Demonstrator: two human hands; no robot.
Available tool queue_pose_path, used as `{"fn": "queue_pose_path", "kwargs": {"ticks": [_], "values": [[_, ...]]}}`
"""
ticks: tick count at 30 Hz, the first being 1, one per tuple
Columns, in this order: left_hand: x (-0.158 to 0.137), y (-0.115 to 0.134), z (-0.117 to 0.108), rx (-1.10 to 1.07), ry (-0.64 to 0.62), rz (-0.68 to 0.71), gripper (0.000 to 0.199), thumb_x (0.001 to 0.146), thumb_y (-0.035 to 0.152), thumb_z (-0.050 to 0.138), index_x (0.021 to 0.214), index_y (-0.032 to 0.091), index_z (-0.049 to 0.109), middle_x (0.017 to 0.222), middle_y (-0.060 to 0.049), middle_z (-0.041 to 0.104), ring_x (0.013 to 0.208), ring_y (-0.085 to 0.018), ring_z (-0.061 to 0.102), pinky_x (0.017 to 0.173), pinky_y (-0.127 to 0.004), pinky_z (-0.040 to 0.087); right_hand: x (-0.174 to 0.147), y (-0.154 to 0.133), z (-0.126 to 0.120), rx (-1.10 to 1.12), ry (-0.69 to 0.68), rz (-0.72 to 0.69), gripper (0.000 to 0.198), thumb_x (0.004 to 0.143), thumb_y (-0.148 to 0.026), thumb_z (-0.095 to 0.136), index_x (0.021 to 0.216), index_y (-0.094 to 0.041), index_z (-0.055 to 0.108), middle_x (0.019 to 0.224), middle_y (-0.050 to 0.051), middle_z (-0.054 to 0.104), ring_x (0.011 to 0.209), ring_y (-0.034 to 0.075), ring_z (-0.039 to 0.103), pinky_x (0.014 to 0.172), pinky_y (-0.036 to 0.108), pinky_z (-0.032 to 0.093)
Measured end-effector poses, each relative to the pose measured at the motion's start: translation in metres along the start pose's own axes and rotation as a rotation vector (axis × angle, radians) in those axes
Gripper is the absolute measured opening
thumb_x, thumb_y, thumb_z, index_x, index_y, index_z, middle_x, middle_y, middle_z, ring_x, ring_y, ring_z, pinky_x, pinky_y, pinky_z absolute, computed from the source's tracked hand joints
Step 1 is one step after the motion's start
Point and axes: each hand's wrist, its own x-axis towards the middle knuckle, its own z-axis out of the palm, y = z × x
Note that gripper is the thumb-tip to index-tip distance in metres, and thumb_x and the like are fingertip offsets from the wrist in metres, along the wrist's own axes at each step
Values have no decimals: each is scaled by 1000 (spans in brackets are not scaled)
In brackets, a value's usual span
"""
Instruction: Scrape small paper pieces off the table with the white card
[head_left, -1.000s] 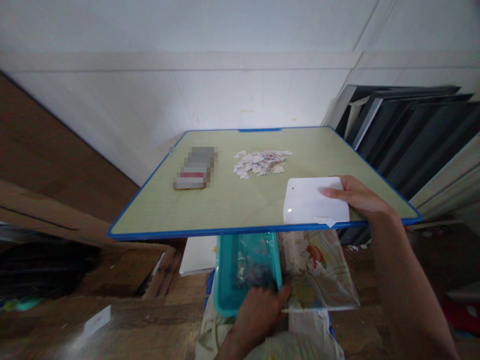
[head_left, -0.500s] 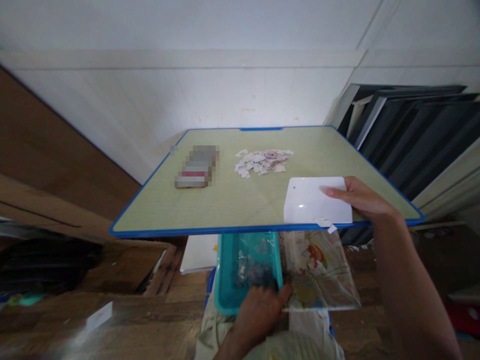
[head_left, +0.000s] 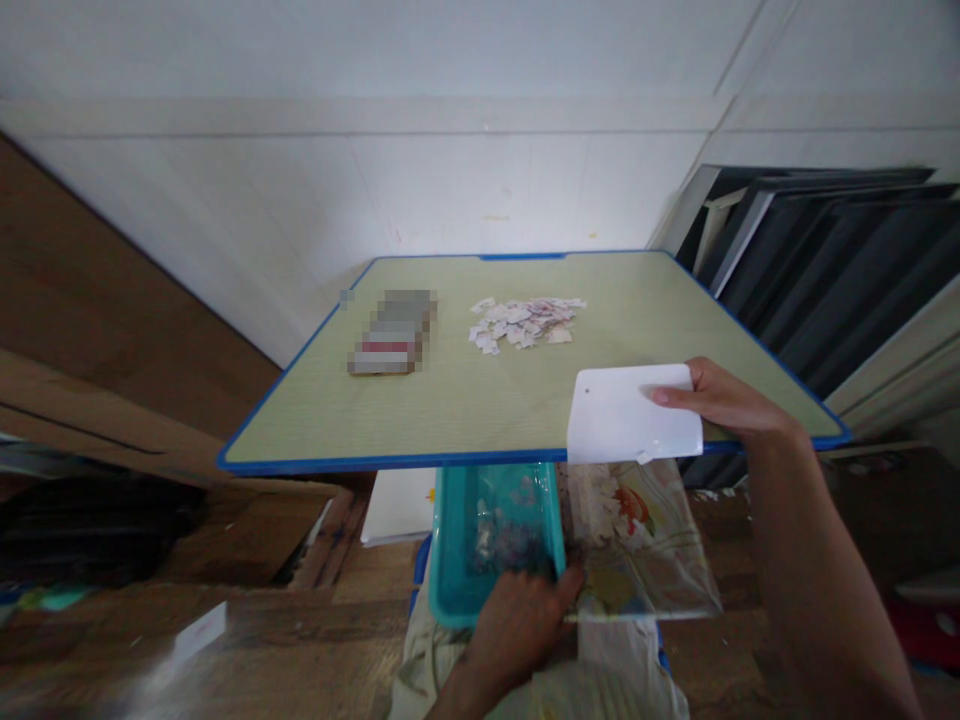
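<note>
My right hand grips a white plastic scraper, a flat sheet with a small corner hole. It is tilted at the table's front edge, with a little paper scrap at its lower edge. Beneath it lies a clear plastic bag with a printed fruit pattern and pale scraps inside. Low in view, my left hand is closed at the bag's near left edge, beside a teal plastic bin. Its fingertips are partly hidden in shadow. Torn paper pieces lie heaped on the table.
A blurred-out oblong object lies on the table's left side. White sheets stick out left of the bin. Dark panels lean against the wall at right. A cardboard box stands on the wooden floor at left.
The scraper has come slightly down and toward me, its lower edge now past the table edge. Scraps that hung at that edge have mostly dropped away. My left hand stays put.
</note>
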Motion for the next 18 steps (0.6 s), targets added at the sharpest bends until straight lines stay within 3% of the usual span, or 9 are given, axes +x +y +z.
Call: {"fn": "queue_pose_path", "kwargs": {"ticks": [8,18], "values": [[-1,0,4,19,28,3,49,78,39,51,121,22,35,70,-5,58,64,-26,57,53,-34,44,-1,6,-1,53,52,-58,23,65,-34,60,79,-16,65,71,1,64,56,11,54,49,19,41],[0,1,3,21,3,-8,56,75,40,56,124,23,33,70,-7,59,64,-27,58,54,-34,43,2,6,0,4,13,-67,21,66,-33,60,79,-17,66,68,0,63,53,9,53,47,18,41]]}}
